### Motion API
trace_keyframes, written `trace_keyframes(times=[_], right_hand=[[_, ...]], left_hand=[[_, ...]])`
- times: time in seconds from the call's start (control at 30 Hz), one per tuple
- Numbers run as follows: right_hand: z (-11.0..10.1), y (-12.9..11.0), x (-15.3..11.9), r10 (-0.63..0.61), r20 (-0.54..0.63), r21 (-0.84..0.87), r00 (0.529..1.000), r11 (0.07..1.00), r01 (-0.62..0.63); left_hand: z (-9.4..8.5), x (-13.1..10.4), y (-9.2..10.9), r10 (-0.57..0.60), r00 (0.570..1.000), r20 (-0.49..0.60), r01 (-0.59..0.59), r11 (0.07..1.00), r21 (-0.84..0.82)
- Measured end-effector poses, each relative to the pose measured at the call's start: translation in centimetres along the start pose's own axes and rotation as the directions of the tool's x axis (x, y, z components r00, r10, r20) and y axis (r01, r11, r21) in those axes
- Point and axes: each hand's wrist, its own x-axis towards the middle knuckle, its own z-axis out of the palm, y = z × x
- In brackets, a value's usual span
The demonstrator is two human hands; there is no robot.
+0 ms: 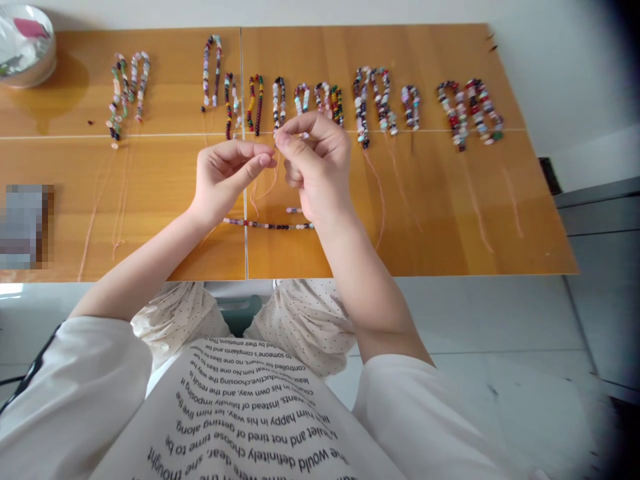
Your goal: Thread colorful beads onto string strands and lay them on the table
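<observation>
Both hands are raised over the middle of the wooden table, fingertips almost meeting. My left hand pinches with thumb and forefinger at a thin orange thread, which hangs in loops below the fingers. Just right of it, my right hand is closed in a pinch around the thread's upper part, its other fingers curled. Whatever small piece lies between the fingertips is too tiny to make out. Beneath the hands, a strand of small dark and pale beads lies straight on the table, partly covered by my right forearm.
Several looped bead strands with loose thread tails run along the back of the wooden table. A bowl holding wrapped items stands at the far left. Below it lies a blurred rectangular object. The table's front edge is near my lap.
</observation>
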Motion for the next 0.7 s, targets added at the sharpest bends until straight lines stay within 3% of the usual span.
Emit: trace_keyframes(times=[0.17,0.37,0.47,0.7], right_hand=[[-0.2,0.1,-0.1,0.024,0.074,-0.074,0.997,0.997,-0.018],[-0.3,2.2,0.4,-0.03,0.057,-0.126,0.998,0.991,0.037],[-0.4,2.9,0.7,-0.105,0.026,-0.183,0.994,0.977,0.108],[-0.6,2.9,0.9,-0.329,-0.016,-0.344,0.944,0.888,0.304]], left_hand=[[-0.1,-0.1,0.2,0.066,0.997,-0.029,-0.065,0.997,0.052],[-0.3,0.4,-0.7,0.05,0.999,0.018,-0.047,0.99,-0.136],[-0.4,0.5,-1.2,0.047,0.998,0.038,-0.042,0.991,-0.123],[-0.9,0.9,-2.1,0.196,0.98,-0.017,-0.197,0.976,-0.092]])
